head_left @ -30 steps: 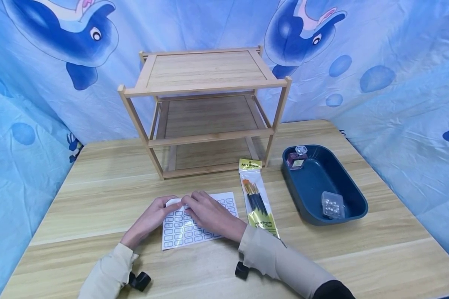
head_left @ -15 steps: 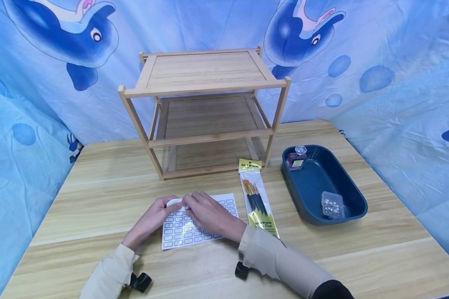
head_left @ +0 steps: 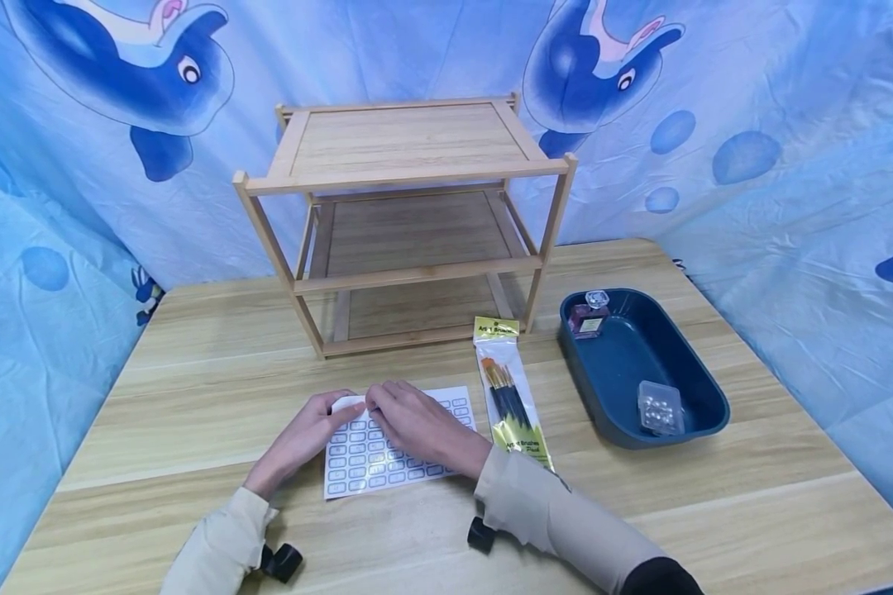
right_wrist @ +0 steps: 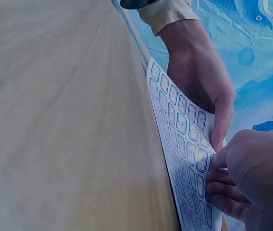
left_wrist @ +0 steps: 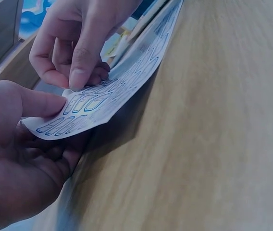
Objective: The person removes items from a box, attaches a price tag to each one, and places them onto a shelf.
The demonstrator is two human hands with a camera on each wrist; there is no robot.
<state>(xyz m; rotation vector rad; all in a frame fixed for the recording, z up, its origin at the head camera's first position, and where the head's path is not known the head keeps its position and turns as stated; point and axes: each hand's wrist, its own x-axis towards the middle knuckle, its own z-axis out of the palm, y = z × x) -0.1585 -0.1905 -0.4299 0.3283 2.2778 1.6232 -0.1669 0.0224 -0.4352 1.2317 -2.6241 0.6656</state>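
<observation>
A white sheet of labels [head_left: 372, 464], printed with rows of small blue-outlined boxes, lies on the table in the head view. My left hand [head_left: 298, 438] pinches its far left corner, thumb on top and fingers underneath. In the left wrist view the held corner of the sheet [left_wrist: 81, 108] is bent up off the wood. My right hand [head_left: 420, 430] reaches over the sheet, its thumb and forefinger pinched together at the far edge beside the left thumb. Whether a single label is lifted between those fingertips cannot be seen. In the right wrist view both hands meet at the sheet's edge [right_wrist: 179, 125].
Right of the sheet lies a clear pack of artist brushes [head_left: 512, 397]. Farther right stands a dark blue basin [head_left: 618, 364] holding a pink bottle [head_left: 588, 318] and a clear box of small beads [head_left: 661, 407]. A three-tier wooden rack [head_left: 417, 268] stands behind.
The sheet and my right hand's fingertips have shifted very slightly to the right. My left hand stays nearly still at the corner.
</observation>
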